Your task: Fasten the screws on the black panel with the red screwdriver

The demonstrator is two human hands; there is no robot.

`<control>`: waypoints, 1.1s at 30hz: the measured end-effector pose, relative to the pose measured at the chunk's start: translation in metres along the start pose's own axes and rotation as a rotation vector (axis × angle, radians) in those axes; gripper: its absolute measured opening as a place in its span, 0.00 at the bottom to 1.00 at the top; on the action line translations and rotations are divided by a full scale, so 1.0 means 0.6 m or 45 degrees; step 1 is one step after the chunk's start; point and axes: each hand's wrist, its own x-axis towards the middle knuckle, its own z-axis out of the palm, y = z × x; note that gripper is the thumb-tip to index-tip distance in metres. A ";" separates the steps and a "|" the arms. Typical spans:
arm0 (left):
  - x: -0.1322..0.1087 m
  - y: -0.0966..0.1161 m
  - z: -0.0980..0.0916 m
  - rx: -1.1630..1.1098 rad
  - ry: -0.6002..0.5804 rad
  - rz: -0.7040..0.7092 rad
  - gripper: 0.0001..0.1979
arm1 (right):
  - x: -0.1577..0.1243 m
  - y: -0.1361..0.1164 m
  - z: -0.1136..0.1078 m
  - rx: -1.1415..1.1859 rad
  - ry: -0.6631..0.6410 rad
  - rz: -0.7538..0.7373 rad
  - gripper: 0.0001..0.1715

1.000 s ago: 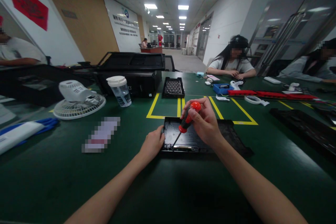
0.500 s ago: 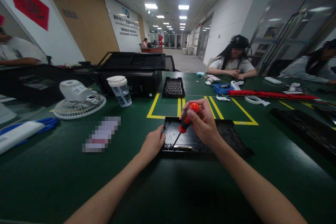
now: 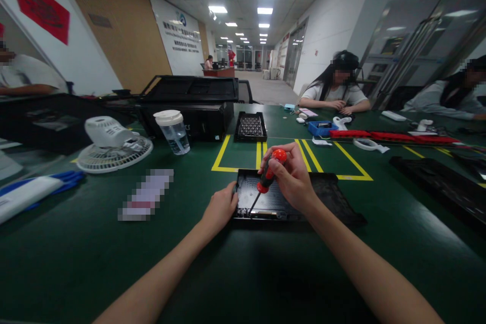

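Note:
A black plastic panel (image 3: 326, 195) with raised edges lies flat on the green table in front of me. My left hand (image 3: 222, 203) is closed around the panel's left edge, thumb along the rim. In my right hand (image 3: 294, 177) is a screwdriver (image 3: 267, 174) with a red and black handle, held at a slant. Its thin shaft points down and left, and the tip meets the panel near its front left corner, beside a thin light strip (image 3: 261, 213). Whether the tip sits in a screw is too small to tell.
Beyond the panel are yellow tape lines (image 3: 224, 154) and a small black tray (image 3: 250, 126) of small parts. To the left stand a clear cup (image 3: 172, 134), a white fan (image 3: 114, 147) and a black case (image 3: 190, 106). A blue box (image 3: 322, 128) lies right, near a seated person (image 3: 337, 86).
Almost nothing differs. Both hands, the screwdriver and the panel keep their places, with only a very slight shift of the whole view.

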 end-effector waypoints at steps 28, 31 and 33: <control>0.001 -0.002 0.000 0.008 -0.010 0.000 0.19 | -0.007 -0.011 0.009 -0.074 -0.073 0.004 0.14; 0.001 -0.002 0.001 0.014 -0.005 0.000 0.20 | -0.010 -0.016 0.015 -0.071 -0.108 -0.010 0.13; 0.001 -0.002 0.003 0.009 -0.001 -0.003 0.20 | -0.013 -0.021 0.020 -0.080 -0.140 -0.001 0.13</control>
